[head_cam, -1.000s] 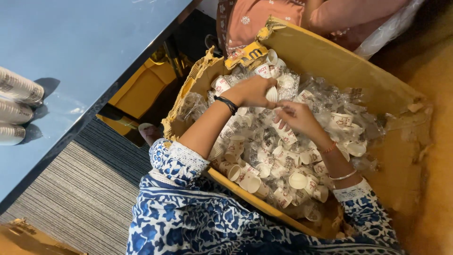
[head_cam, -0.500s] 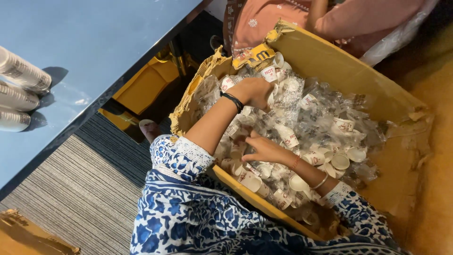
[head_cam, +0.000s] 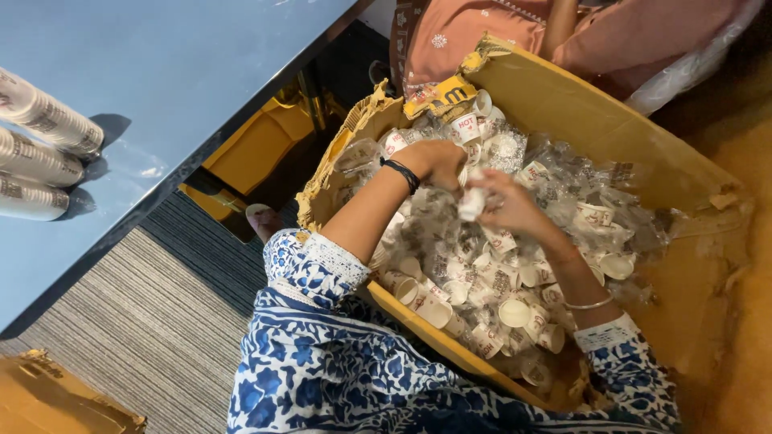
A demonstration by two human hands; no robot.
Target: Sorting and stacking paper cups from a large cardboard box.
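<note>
A large torn cardboard box [head_cam: 611,120] holds a heap of small white paper cups [head_cam: 498,297] mixed with clear plastic wrap. My left hand [head_cam: 438,161], with a black band at the wrist, is closed around cups near the top of the heap. My right hand [head_cam: 511,205], a bangle on its wrist, grips a small white paper cup [head_cam: 470,202] just beside the left hand. Both hands meet above the middle of the box. My blue and white patterned sleeves reach in from below.
A blue table [head_cam: 161,88] stands at the left with three sleeves of stacked cups [head_cam: 40,153] lying on it. Another person in pink clothing [head_cam: 515,28] sits behind the box. A striped rug [head_cam: 137,337] and a cardboard piece [head_cam: 48,402] lie lower left.
My right hand has lifted from low in the heap up to my left hand, now gripping a cup. My left hand has stayed near the top of the heap.
</note>
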